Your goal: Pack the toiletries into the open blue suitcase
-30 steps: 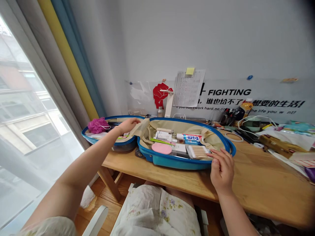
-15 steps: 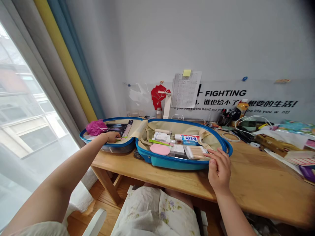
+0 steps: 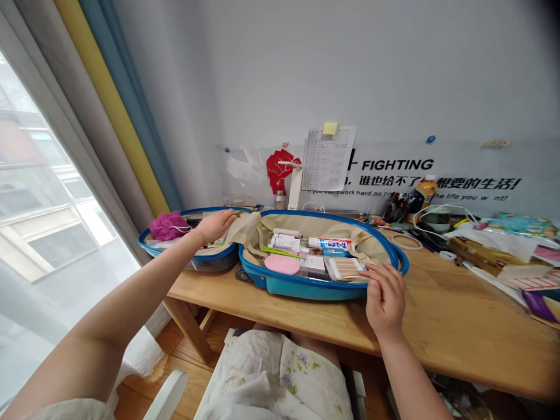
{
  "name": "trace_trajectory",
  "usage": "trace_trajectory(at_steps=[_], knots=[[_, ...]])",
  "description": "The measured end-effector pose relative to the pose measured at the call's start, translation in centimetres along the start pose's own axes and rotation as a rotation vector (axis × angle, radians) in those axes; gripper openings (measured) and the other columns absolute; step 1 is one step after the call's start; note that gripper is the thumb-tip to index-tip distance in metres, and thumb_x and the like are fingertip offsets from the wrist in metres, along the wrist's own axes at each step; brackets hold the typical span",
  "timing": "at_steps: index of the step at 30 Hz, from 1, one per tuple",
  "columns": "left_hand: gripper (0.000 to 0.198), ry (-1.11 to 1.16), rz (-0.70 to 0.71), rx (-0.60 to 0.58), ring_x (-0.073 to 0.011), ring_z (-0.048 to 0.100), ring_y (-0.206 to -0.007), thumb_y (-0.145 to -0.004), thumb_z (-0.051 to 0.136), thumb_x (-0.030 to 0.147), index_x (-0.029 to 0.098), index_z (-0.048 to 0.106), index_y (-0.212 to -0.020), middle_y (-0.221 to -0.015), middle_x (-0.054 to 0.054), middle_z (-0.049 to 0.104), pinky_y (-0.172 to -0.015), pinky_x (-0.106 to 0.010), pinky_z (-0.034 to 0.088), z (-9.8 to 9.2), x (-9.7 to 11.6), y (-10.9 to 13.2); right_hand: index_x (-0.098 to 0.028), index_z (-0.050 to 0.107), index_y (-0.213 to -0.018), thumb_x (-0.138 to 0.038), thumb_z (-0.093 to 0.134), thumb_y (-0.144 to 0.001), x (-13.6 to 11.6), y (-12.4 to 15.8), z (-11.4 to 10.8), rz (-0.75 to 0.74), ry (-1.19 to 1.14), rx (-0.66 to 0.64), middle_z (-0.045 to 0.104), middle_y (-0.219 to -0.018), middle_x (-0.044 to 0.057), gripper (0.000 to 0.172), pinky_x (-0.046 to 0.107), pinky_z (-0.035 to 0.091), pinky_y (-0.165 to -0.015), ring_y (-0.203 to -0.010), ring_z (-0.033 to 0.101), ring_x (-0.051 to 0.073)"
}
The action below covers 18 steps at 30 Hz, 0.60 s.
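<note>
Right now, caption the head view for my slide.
Left hand holding a small green item over an open blue suitcase, right hand at its rim beside the cotton swabs.

Plastic suitcase (image 3: 315, 290), smooth wooden table (image 3: 455, 315)

Swabs (image 3: 345, 269) lie in the suitcase (image 3: 319, 289) (toothpaste (image 3: 329, 242) behind them).

Grey wall (image 3: 394, 70), bright window (image 3: 26, 175) at left, grey, yellow and blue curtains (image 3: 109, 114), wooden desk (image 3: 455, 315), wooden floor (image 3: 179, 344)
</note>
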<state>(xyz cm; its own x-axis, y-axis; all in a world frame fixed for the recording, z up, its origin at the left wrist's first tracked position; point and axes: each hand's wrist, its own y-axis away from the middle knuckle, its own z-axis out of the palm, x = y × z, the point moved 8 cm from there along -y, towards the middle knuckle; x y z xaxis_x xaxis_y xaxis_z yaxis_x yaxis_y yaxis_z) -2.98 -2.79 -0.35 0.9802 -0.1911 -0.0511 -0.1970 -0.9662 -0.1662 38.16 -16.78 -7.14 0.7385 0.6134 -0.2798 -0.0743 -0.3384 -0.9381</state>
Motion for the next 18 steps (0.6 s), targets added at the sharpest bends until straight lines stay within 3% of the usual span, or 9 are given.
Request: trace_trajectory(at_steps=[3,6,8,12,18], knots=[[0.048,0.050,0.173,0.034,-0.0207,0.054,-0.119,-0.099,0.019,0.042,0.025,0.047,-0.134,-0.134,-0.006,0.055,-0.100,-0.029,0.040,-0.3,6.1,-0.6,-0.022,0.067,-0.089,-0.025,0.041,-0.093,0.0,0.0,0.0,0.005,-0.007,0.004,0.068,-0.099,0.007,0.026,0.052,0.040,-0.101,-0.116,0.054,0.027],[0.044,0.104,0.444,-0.052,-0.0212,0.057,-0.115,-0.098,0.029,0.036,0.023,0.050,-0.134,-0.128,-0.009,0.058,-0.100,-0.029,0.040,1.6,12.2,-1.1,-0.021,0.067,-0.089,-0.027,0.041,-0.093,0.2,0.0,0.0,0.019,-0.005,-0.004,0.068,-0.099,0.008,0.028,0.053,0.040,-0.101,-0.116,0.054,0.028],[0.043,0.122,0.563,-0.117,-0.0224,0.059,-0.111,-0.096,0.036,0.033,0.019,0.052,-0.133,-0.124,-0.012,0.059,-0.098,-0.030,0.041,3.2,14.9,-1.5,-0.021,0.067,-0.089,-0.029,0.041,-0.093,0.3,0.0,0.1,0.026,0.002,-0.014,0.067,-0.099,0.008,0.028,0.053,0.040,-0.100,-0.116,0.054,0.027],[0.044,0.120,0.617,-0.183,-0.0224,0.060,-0.110,-0.090,0.050,0.030,0.020,0.054,-0.132,-0.124,-0.011,0.060,-0.097,-0.029,0.041,5.7,16.8,-2.6,-0.021,0.067,-0.090,-0.027,0.040,-0.094,0.3,0.0,0.1,0.024,0.006,-0.023,0.067,-0.100,0.008,0.027,0.052,0.040,-0.100,-0.117,0.053,0.027],[0.043,0.135,0.629,-0.226,-0.0235,0.060,-0.109,-0.085,0.053,0.024,0.019,0.058,-0.128,-0.123,-0.012,0.063,-0.097,-0.030,0.043,7.0,16.7,-2.8,-0.021,0.067,-0.091,-0.024,0.041,-0.093,0.2,0.1,0.0,0.005,0.008,-0.016,0.067,-0.101,0.008,0.026,0.052,0.040,-0.101,-0.117,0.053,0.026]])
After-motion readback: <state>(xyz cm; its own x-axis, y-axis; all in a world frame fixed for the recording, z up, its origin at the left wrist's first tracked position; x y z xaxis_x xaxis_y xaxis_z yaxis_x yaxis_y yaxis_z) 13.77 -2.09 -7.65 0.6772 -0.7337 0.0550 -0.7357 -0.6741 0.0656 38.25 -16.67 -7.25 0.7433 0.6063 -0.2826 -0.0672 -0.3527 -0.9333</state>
